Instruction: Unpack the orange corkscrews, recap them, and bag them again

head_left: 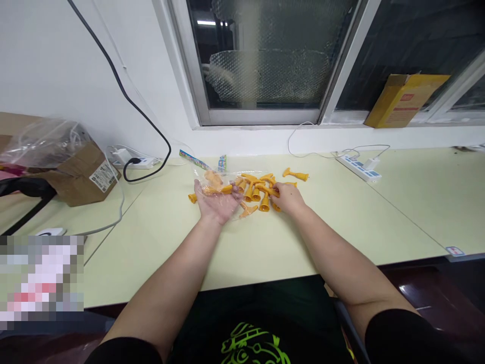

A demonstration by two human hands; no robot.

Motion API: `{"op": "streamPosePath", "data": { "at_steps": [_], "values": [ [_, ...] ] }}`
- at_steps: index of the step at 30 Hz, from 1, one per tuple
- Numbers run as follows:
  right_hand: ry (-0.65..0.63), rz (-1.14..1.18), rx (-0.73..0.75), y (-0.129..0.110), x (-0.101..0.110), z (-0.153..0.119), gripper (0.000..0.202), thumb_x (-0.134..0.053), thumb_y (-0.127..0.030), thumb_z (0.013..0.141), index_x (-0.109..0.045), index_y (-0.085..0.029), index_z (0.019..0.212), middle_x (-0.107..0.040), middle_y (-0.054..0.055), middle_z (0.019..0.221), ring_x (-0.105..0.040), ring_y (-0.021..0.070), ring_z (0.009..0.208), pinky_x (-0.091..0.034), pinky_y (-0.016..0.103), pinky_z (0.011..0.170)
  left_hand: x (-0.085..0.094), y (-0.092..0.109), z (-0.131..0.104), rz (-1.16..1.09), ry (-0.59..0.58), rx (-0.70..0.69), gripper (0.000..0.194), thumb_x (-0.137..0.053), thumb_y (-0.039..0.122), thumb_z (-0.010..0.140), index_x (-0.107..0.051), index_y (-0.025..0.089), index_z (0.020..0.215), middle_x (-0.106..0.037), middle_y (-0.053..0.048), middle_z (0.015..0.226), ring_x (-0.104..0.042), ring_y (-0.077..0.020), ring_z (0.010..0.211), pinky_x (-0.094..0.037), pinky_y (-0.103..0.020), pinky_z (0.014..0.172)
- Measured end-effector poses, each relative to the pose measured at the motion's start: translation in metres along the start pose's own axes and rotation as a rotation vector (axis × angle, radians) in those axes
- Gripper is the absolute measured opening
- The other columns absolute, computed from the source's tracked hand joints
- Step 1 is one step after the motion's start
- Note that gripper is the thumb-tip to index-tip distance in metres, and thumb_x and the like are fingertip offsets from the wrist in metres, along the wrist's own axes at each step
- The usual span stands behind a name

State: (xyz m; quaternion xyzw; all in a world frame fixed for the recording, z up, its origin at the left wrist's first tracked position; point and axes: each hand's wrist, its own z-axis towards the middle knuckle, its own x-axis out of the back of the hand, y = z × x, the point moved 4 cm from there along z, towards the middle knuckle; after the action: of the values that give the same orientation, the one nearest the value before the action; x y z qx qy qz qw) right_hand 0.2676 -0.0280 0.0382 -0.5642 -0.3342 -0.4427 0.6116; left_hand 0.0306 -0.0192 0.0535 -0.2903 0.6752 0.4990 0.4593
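Observation:
My left hand (217, 207) is palm up with its fingers partly curled around a clear plastic bag (232, 177). Inside or under the film lie several yellow plastic toy hammers; one orange-yellow piece (212, 179) sits just above the palm. My right hand (290, 198) pinches a yellow toy hammer (268, 190) at the right of a loose pile. Other toy hammers (248, 188) in that pile show flared, hollow handle ends. Another toy hammer (296, 175) lies apart, beyond my right hand. Which pieces are inside the bag I cannot fully tell.
Two colourful printed strips (194, 160) lie behind the bag. Power strips sit at the right (358, 168) and by the wall at left (140, 163). A cardboard box (81, 174) with plastic wrap is at the left, near a hanging black cable (119, 81). A yellow carton (405, 101) leans on the window.

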Motion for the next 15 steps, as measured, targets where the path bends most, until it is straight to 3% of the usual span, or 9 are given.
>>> {"op": "streamPosePath", "data": {
  "at_steps": [5, 9, 12, 15],
  "values": [
    [-0.023, -0.03, 0.005, -0.002, -0.002, 0.001, 0.018, -0.069, -0.025, 0.086, -0.076, -0.018, 0.101, -0.074, 0.014, 0.108, -0.066, 0.0307, 0.105, -0.047, 0.037, 0.087, -0.003, -0.003, -0.003, 0.024, -0.06, 0.007, 0.071, -0.034, 0.087, 0.085, -0.065, 0.024, 0.091, -0.069, -0.01, 0.087, -0.064, -0.0243, 0.072, -0.053, -0.037, 0.062],
    [0.015, 0.13, -0.033, 0.007, -0.001, 0.001, 0.019, -0.072, -0.027, 0.079, -0.074, -0.018, 0.096, -0.069, 0.011, 0.106, -0.064, 0.0256, 0.095, -0.047, 0.033, 0.08, -0.004, -0.004, -0.004, 0.012, -0.039, 0.025, 0.069, -0.036, 0.085, 0.085, -0.067, 0.024, 0.092, -0.069, -0.011, 0.087, -0.064, -0.0255, 0.074, -0.053, -0.039, 0.062],
    [0.1, 0.516, -0.05, 0.01, 0.006, 0.003, 0.026, -0.072, -0.036, 0.078, -0.07, -0.019, 0.097, -0.063, 0.003, 0.083, -0.059, 0.0195, 0.078, -0.045, 0.029, 0.068, -0.003, -0.004, -0.005, 0.013, -0.034, 0.028, 0.07, -0.035, 0.086, 0.085, -0.067, 0.024, 0.093, -0.069, -0.011, 0.089, -0.064, -0.025, 0.074, -0.053, -0.038, 0.063],
    [0.073, 1.058, -0.017, 0.003, 0.015, 0.0, 0.035, -0.074, -0.053, 0.078, -0.065, -0.021, 0.088, -0.056, -0.002, 0.072, -0.052, 0.0149, 0.065, -0.041, 0.027, 0.059, -0.002, -0.004, -0.004, 0.011, -0.026, 0.023, 0.07, -0.033, 0.085, 0.086, -0.066, 0.024, 0.091, -0.069, -0.011, 0.09, -0.064, -0.0243, 0.074, -0.052, -0.037, 0.063]
  ]
}}
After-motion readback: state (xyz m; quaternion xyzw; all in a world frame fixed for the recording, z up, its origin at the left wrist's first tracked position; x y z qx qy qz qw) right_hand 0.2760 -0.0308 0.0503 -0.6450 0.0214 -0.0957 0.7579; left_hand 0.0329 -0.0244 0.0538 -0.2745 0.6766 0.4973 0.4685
